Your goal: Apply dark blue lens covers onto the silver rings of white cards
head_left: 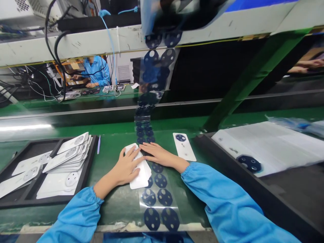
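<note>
White cards (pixel 140 181) make a small pile under the left hand (pixel 125 168), and I see its fingers spread over the top. I can't tell if it is gripping them or just pressing down. The right hand (pixel 159 155) is flat and loose, holding nothing that I can see, its fingertips by the pile's far end. I think this step is keeping the pile neat and still. The next move seems to call for a soft touch, because the pile lies over a clear strip (pixel 157 202) that could slide too. Dark round stickers (pixel 165 197) run along it, from the near edge of the green counter (pixel 116 209) up to the shelf (pixel 215 32). One loose card (pixel 186 151) lies just by the right tray's (pixel 227 161) far left corner. A purple stick (pixel 99 144) is beside the far right corner of the left tray (pixel 50 202).

The hands and pile hide some stickers, and I can't count the cards. The right tray is cut off. Up top, a dark thing (pixel 187 15) is cut off and too blurry to name.
</note>
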Motion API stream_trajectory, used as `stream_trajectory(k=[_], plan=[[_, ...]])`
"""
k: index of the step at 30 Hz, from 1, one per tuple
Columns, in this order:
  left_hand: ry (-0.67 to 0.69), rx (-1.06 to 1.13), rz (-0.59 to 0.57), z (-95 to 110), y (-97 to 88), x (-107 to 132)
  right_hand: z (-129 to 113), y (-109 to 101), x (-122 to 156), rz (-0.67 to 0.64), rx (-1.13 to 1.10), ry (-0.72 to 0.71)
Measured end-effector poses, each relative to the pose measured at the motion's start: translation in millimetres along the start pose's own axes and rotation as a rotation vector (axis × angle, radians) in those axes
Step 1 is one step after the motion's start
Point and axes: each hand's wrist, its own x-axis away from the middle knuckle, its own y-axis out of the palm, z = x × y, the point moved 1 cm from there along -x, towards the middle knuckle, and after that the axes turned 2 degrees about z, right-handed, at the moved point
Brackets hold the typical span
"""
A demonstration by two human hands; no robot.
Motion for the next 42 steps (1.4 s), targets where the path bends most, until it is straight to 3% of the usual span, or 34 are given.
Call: stream_trajectory(k=[6, 12, 18, 21, 28, 42], plan=[[0.004, -0.007, -0.019, -4, 0.2, -1, 14, -3, 3, 0.01, 0.026, -0.029], [-0.005, -0.004, 0.002, -5, -1.5, 0, 35, -16, 18, 0.129, 0.115, 0.022], [0.003, -0.003, 0.038, -3, -7.4, 2, 25, -12, 19, 0.236, 0.169, -0.014], [0.027, -0.015, 0.069, 11, -7.6, 3, 18, -14, 18, 0.266, 0.193, -0.038], [0.085, 0.003, 0.017, 45, 7.0, 5, 13, -13, 14, 0.287, 0.258, -0.115], [0.057, 0.0, 0.0, 43, 8.4, 5, 1, -17, 16, 0.366, 0.331, -0.204]])
